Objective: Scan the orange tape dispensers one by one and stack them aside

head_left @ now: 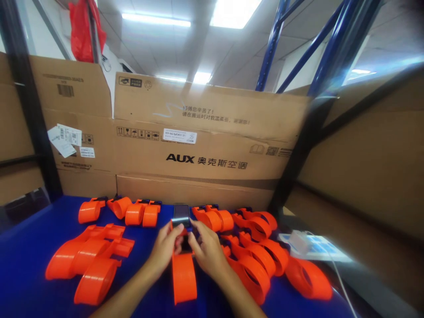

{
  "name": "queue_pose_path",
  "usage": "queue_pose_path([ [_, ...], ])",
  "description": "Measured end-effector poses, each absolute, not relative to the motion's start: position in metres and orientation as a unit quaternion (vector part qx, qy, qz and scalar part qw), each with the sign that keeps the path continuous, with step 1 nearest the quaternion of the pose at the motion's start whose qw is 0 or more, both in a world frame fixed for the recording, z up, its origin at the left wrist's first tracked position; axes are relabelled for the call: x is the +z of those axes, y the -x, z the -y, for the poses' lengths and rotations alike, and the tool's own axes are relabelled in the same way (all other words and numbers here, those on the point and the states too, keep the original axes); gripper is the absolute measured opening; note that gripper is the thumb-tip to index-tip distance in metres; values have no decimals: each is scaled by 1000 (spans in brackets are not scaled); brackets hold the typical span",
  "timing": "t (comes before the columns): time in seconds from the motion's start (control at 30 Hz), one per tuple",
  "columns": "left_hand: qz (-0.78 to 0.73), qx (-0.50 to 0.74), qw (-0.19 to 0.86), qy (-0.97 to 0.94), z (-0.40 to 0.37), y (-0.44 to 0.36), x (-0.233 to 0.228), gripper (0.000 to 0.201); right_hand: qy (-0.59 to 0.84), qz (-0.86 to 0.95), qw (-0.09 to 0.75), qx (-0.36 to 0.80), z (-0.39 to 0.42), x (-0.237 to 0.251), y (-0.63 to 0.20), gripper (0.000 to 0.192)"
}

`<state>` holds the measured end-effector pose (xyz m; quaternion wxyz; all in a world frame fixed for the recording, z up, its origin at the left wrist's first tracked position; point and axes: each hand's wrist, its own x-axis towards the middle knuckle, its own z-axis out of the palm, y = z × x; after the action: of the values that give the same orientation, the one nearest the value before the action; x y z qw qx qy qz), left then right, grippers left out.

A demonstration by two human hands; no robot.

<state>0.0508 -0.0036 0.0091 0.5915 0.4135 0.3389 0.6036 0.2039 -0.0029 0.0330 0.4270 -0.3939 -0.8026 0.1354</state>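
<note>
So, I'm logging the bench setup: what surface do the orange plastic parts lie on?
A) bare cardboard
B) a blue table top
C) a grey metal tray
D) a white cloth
B: the orange plastic parts lie spread on a blue table top, where both the left hand and the right hand hold one orange part; cardboard boxes only stand behind.

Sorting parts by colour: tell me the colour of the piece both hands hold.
Bright orange piece, clearest in the head view.

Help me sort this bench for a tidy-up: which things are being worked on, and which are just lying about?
In hand:
- orange part, held by left hand and right hand
- dark piece at its top end

Lying about:
- other orange parts
- white charger
- cardboard boxes
</note>
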Motion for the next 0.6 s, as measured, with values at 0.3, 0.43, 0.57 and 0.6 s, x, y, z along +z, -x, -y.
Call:
queue_pose_path([
  [0.3, -318, 617, 592, -410, 4, -51, 13, 39, 355, 810, 443, 148, -4, 36, -207, 40],
  [0.43, -342, 614, 593, -393, 2, -49, 9, 42, 317, 850, 400, 129, -8, 39, -215, 45],
  [0.57, -371, 596, 601, -381, 1, -46, 5, 44, 307, 871, 373, 89, -11, 33, -218, 55],
  [0.6, -374, 593, 601, -383, 1, -46, 5, 45, 309, 873, 370, 75, -12, 30, -218, 57],
])
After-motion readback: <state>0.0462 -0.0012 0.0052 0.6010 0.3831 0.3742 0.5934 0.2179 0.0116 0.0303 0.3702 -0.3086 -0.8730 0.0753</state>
